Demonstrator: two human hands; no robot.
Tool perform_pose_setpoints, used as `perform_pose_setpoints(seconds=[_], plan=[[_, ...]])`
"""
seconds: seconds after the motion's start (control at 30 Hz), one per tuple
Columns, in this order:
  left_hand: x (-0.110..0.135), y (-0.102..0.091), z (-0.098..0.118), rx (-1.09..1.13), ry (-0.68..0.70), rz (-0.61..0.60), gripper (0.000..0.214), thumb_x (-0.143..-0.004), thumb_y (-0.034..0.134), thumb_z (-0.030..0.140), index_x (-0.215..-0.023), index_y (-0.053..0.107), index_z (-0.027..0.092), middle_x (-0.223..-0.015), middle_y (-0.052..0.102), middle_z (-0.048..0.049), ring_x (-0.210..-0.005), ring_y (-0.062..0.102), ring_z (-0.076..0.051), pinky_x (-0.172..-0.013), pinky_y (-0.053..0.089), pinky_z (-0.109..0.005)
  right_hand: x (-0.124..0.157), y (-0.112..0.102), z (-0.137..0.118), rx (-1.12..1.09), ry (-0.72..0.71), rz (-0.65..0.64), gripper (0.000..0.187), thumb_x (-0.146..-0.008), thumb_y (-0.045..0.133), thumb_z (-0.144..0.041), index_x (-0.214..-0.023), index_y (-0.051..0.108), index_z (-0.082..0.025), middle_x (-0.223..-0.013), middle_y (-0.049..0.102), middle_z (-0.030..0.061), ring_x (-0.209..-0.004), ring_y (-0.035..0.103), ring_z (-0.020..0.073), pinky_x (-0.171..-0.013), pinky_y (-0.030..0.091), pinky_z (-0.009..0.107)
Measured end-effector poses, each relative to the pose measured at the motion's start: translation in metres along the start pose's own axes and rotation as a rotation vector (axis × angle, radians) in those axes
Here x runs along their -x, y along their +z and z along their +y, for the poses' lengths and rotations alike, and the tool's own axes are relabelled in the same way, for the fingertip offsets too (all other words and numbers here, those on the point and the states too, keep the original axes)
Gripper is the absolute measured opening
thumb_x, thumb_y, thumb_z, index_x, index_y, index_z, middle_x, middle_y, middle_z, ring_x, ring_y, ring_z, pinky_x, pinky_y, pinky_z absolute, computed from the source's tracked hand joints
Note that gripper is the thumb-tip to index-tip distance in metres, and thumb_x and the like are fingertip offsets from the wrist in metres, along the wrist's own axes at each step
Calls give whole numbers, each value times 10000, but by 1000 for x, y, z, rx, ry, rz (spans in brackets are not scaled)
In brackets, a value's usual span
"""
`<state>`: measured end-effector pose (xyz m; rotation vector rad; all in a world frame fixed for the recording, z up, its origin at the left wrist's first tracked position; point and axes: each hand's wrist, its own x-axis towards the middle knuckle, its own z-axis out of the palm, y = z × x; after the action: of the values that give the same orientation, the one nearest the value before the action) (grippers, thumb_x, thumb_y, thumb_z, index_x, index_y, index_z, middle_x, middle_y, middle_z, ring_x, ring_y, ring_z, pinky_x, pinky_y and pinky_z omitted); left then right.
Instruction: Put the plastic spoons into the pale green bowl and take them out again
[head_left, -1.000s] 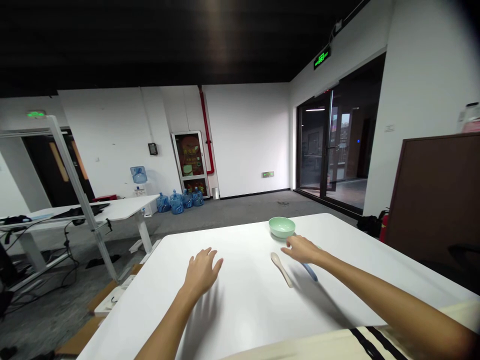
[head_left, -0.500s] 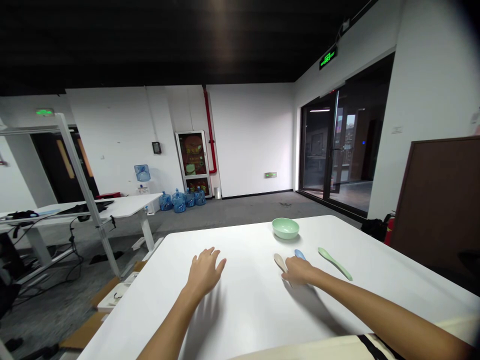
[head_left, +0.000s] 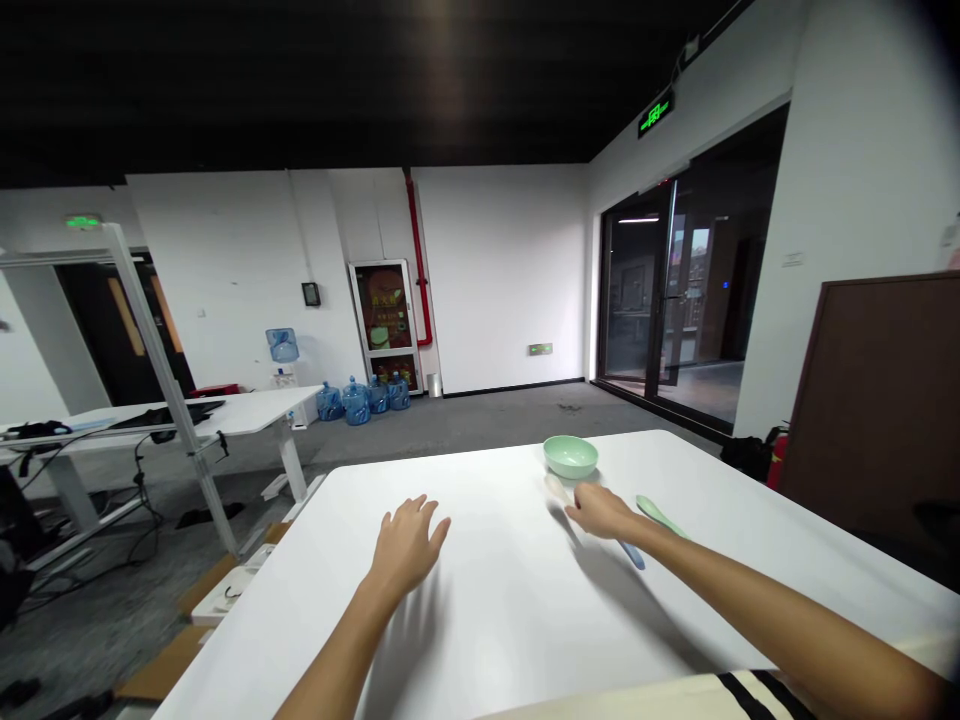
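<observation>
Fingers (head_left: 430,515) of the left hand (head_left: 407,550) spread on the surface (head_left: 517,610); the right hand's (head_left: 600,512) lie together over a blue spoon (head_left: 633,552), grip unclear.

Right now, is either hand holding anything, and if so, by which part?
The left hand holds nothing. The right hand covers part of a blue spoon, but whether it grips it cannot be told.

Left hand (head_left: 409,548) is palm down with fingers spread, left forearm (head_left: 337,640) rising from the bottom edge. Right arm (head_left: 757,600) reaches across from lower right, nearly straight. Right hand (head_left: 602,512) is palm down, fingers pointing left, closure unclear.
</observation>
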<state>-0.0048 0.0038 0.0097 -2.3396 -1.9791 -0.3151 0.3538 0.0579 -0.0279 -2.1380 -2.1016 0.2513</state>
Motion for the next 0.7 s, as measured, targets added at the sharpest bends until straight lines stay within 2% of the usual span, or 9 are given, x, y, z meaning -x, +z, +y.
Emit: perform_pose_setpoints(seconds=[0.17,0.3,0.5,0.7], plan=[[-2,4,-1,-4,-11,-9,526,-1069,369,465,-1476,592,215,-1626,525,-127,-1537,435,-330,-1236,359,-566,-27,-35,11,42,49,143,308,-977,505,-376,-914,731,-177,-1027,759,147,-916,702,267,-686,391,303],[-4,7,-2,0,-23,-4,523,-1067,369,462,-1470,596,217,-1626,525,-127,-1533,441,-334,-1235,360,-576,-53,-48,22,18,124,192,323,-970,521,-392,-970,768,-184,-1106,765,171,-994,721,301,-751,442,326],[-5,7,-2,15,-45,-7,520,-1065,361,468,-1466,600,239,-1626,528,-116,-1540,432,-337,-1247,342,-585,-95,-42,40,-11,205,198,337,-943,582,-389,-1075,789,-158,-1136,769,208,-1044,738,324,-786,498,342],[-8,7,0,15,-66,-25,516,-1065,373,466,-1471,598,242,-1631,523,-109,-1548,420,-339,-1258,326,-589,-128,-25,57,-46,259,202,461,-917,649,-505,-1145,783,-128,-1188,755,247,-1073,743,351,-804,538,376]])
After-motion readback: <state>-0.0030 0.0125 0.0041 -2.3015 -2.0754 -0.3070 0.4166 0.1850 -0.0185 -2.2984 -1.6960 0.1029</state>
